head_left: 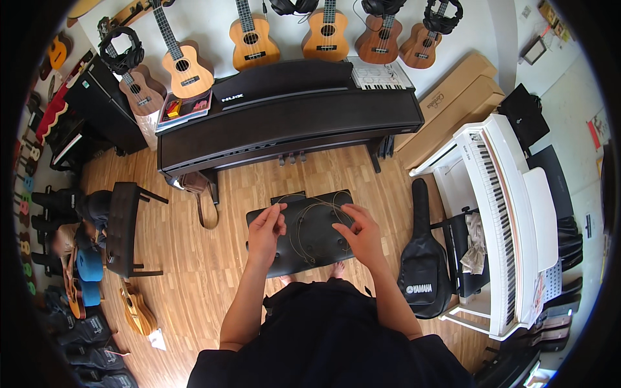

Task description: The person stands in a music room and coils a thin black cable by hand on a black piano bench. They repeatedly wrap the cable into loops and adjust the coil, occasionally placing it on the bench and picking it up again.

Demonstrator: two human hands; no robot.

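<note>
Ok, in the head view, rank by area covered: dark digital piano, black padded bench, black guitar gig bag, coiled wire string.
1. Dark digital piano
2. Black padded bench
3. Black guitar gig bag, longer than the bench but narrower
4. Coiled wire string, by its outline; being nearer the camera probably enlarges it

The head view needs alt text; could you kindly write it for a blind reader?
Loops of thin golden wire hang between a person's left hand and right hand, above a black padded bench; ahead, wooden ukuleles hang behind a dark piano.
</note>
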